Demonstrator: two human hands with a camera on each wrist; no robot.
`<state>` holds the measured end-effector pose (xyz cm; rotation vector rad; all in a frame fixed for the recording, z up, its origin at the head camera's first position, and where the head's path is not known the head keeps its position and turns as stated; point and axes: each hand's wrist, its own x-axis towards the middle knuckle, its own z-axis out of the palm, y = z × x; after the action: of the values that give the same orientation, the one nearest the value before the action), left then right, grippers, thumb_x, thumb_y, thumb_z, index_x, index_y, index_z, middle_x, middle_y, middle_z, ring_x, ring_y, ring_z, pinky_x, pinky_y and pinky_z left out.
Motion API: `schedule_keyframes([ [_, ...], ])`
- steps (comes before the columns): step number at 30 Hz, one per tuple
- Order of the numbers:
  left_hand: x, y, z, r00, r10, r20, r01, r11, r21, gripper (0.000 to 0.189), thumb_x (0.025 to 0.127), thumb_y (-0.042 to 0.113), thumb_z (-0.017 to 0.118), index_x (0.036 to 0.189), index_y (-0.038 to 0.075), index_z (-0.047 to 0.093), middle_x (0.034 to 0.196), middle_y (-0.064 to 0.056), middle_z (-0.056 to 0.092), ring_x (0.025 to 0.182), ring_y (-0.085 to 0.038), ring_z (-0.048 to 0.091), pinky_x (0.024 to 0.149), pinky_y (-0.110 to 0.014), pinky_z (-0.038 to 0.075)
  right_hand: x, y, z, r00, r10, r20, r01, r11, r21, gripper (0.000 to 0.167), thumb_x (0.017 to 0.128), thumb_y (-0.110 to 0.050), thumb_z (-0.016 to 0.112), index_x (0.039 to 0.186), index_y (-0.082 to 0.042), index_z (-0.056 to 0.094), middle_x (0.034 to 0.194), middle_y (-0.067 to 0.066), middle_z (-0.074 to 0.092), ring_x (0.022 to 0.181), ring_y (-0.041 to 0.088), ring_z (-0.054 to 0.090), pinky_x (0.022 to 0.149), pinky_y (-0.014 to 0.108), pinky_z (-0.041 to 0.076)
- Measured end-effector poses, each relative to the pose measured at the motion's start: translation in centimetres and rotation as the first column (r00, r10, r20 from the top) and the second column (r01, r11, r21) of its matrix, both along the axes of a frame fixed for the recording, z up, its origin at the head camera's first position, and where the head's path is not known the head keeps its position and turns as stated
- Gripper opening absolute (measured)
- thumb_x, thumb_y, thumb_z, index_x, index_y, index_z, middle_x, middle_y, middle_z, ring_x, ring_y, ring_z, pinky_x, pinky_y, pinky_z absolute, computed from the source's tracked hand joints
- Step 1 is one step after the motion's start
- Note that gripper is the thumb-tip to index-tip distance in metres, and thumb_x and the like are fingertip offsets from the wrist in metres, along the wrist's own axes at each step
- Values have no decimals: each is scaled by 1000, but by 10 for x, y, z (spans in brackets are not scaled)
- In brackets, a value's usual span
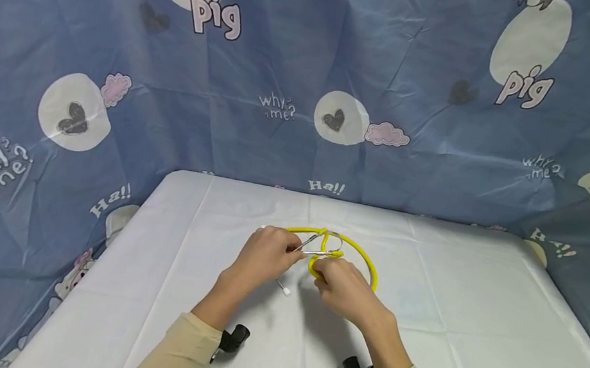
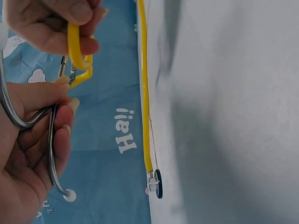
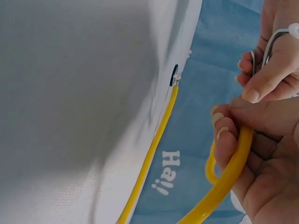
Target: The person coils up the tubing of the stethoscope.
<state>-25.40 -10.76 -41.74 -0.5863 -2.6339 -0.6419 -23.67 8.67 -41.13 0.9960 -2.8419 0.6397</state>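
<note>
A stethoscope with yellow tubing (image 1: 367, 260) is held between both hands above the table. My left hand (image 1: 267, 252) grips its metal ear tubes (image 2: 52, 156), thumb pressed near where they meet the yellow tubing. One white ear tip (image 1: 285, 290) hangs below that hand. Close beside it, my right hand (image 1: 343, 288) pinches the yellow tubing near the fork, its fingers curled round it in the right wrist view. The tubing loops beyond the hands. In the left wrist view the round chest piece (image 2: 154, 184), dark-edged, lies at the tubing's far end.
A white cloth (image 1: 479, 345) with fold lines covers the table. Behind it hangs a blue printed curtain (image 1: 445, 59), which also drops down the left side. Black camera mounts (image 1: 235, 338) sit on both wrists, next to the beige sleeves (image 1: 179, 353).
</note>
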Motion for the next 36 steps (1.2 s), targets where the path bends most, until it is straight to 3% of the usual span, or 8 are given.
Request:
schedule_keyframes([
  [6, 1, 5, -3, 1000, -1, 19, 2, 999, -36, 34, 84, 24, 80, 60, 22, 55, 57, 11, 40, 54, -5, 34, 52, -21, 26, 1, 1, 3, 999, 2, -35, -2, 1000, 17, 39, 86, 5, 60, 64, -19, 37, 64, -9, 25, 60, 4, 26, 57, 20, 26],
  [17, 3, 11, -4, 1000, -27, -12, 25, 989, -148, 39, 85, 28, 79, 58, 23, 51, 56, 11, 42, 54, -5, 36, 52, -22, 30, 1, 5, 6, 998, -12, -65, 11, 1000, -11, 37, 85, 4, 62, 62, -20, 45, 62, -10, 27, 60, 4, 26, 56, 19, 24],
  [23, 4, 11, 1, 995, -97, 10, 97, 987, -131, 38, 85, 29, 78, 60, 22, 52, 58, 11, 40, 57, -5, 37, 54, -21, 29, -2, 15, 12, 994, -19, -112, 10, 997, -81, 32, 82, 9, 62, 75, -22, 67, 68, -11, 56, 63, 5, 45, 60, 20, 40],
  [29, 5, 10, 8, 975, -199, 99, 209, 972, -107, 39, 87, 27, 77, 60, 23, 49, 58, 13, 35, 57, -2, 34, 54, -20, 25, -3, 23, 14, 991, -30, -134, 17, 995, -94, 26, 86, 4, 67, 86, -21, 73, 83, -12, 68, 73, 2, 56, 66, 22, 47],
  [36, 8, 10, 7, 936, -304, 177, 321, 943, -82, 33, 88, 23, 77, 63, 23, 55, 58, 15, 40, 58, -1, 38, 56, -18, 30, -4, 25, 14, 990, -35, -140, 18, 992, -122, 20, 85, -4, 75, 83, -24, 73, 79, -16, 61, 68, 0, 52, 61, 21, 45],
])
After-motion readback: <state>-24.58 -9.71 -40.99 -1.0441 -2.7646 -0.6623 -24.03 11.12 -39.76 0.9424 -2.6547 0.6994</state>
